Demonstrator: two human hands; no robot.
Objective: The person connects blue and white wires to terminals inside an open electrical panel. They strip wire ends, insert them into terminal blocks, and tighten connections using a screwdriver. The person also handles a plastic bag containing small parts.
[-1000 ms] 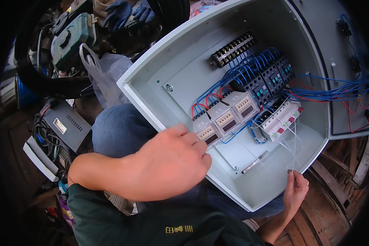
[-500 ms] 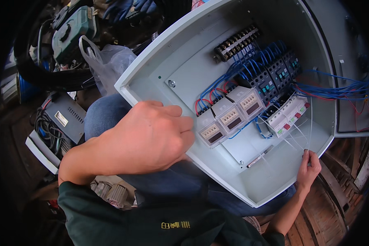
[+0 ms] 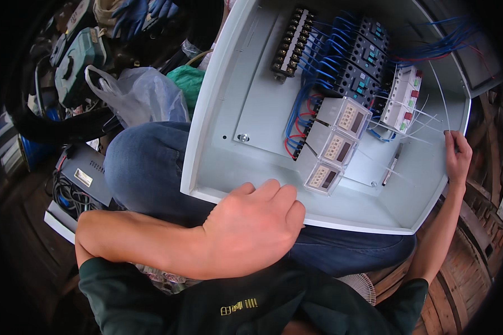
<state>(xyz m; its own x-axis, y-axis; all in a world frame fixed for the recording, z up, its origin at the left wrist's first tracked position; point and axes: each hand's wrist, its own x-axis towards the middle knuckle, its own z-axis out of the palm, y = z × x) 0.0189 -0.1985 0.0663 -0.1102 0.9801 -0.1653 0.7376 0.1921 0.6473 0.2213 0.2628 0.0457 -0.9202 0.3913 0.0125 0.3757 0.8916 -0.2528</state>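
Observation:
A pale grey metal electrical enclosure [image 3: 229,192] lies tilted across my lap, its inside facing up. My right hand [image 3: 457,156] is at its right wall, thumb and finger pinched on the end of a thin white cable tie [image 3: 443,97]. Several more white ties stick out around a white breaker block [image 3: 401,97] with red switches. My left hand [image 3: 257,220] is closed in a loose fist at the near edge, back of the hand up; what its fingers hold, if anything, is hidden. Beyond it sit clear-covered timer relays [image 3: 334,148], black contactors [image 3: 363,61] and blue wires [image 3: 304,106].
A black terminal strip [image 3: 292,44] is at the enclosure's far side, and a marker pen [image 3: 392,166] lies inside near the right. To the left are a plastic bag [image 3: 151,97], a grey metal box [image 3: 92,173] with coiled cable, and a green machine [image 3: 79,67]. Wooden boards [image 3: 439,279] lie lower right.
The enclosure has turned counterclockwise in view. My left hand now appears lower and farther right, still closed. My right hand appears higher and farther right, still pinching the tie.

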